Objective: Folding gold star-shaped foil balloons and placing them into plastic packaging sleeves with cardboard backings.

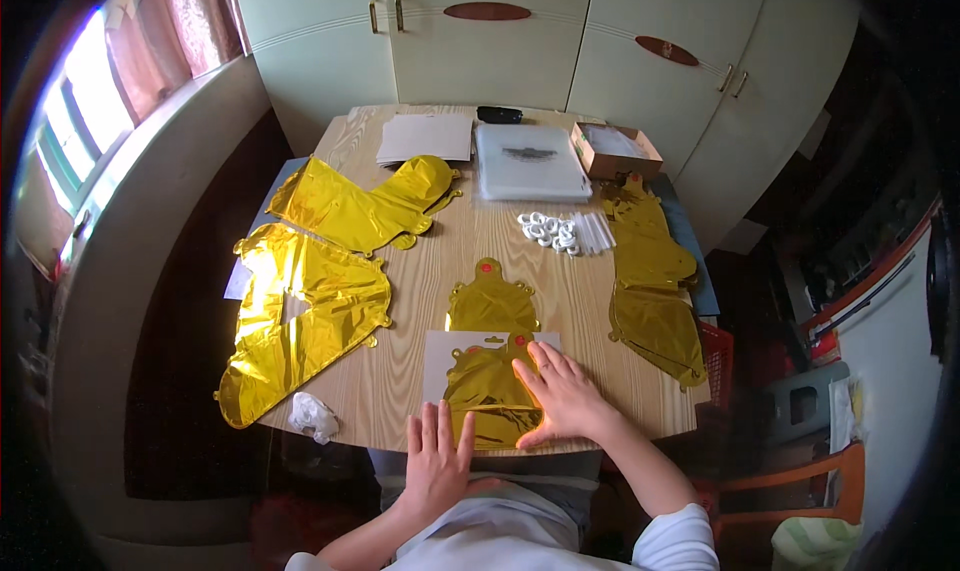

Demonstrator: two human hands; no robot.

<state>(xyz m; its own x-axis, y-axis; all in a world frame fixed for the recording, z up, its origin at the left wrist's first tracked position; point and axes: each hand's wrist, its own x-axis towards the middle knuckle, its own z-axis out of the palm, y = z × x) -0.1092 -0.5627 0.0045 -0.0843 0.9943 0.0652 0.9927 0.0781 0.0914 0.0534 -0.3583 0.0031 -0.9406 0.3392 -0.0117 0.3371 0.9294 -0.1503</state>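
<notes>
A folded gold foil balloon (480,381) lies flat on a white card (436,356) at the table's near edge. My right hand (568,396) rests on its right side, fingers spread, with the fingertips by a red dot. At its lower left is my left hand (437,466), fingers stretched out and holding nothing; whether they press on the card I cannot tell. Just beyond the card, another gold foil balloon (490,301) with a red dot lies flat, its lower part hidden by the card.
Large gold foil pieces (310,311) cover the table's left side, and more gold foil (650,261) lies at right. White rings (550,231) and white tubes (596,233) sit near a stack of clear bags (530,166), white cards (425,138) and an open box (617,151). Crumpled white plastic (313,417) lies front left.
</notes>
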